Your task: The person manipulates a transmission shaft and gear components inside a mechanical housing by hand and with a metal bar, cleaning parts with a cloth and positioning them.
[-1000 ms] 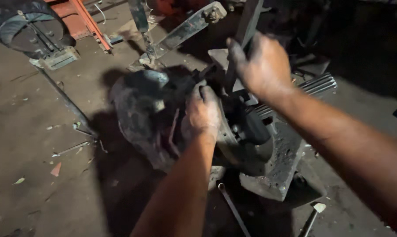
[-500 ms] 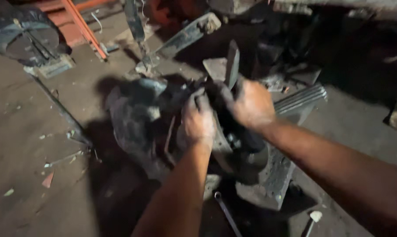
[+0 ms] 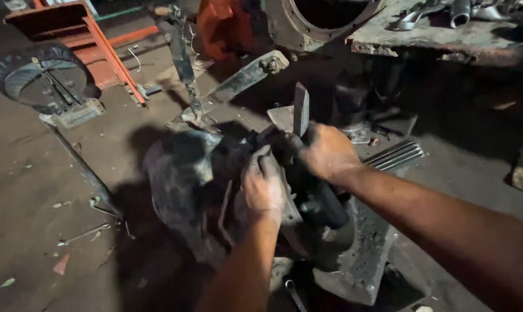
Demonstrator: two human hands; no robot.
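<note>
A large, greasy dark metal casting (image 3: 183, 185) lies on the dirt floor with a grey base piece (image 3: 362, 257) beside it. My left hand (image 3: 261, 188) grips the dark middle part of this assembly. My right hand (image 3: 325, 151) is closed around a dark part at the foot of a flat upright metal bar (image 3: 301, 108) that sticks up from it. A splined shaft (image 3: 397, 156) pokes out to the right, behind my right wrist. What my fingers close on is too dark to make out.
An orange metal frame (image 3: 108, 49) and a round black wheel-like part (image 3: 39, 75) lie at the back left. A long flat lever arm (image 3: 238, 81) lies behind the casting. A rusty bench edge (image 3: 440, 37) with tools and a round housing (image 3: 325, 17) stand at the back. A thin rod (image 3: 79, 164) lies left.
My right hand has come down from the top of the upright bar to its foot at the assembly. My left hand has kept its grip. The view has shifted closer.
</note>
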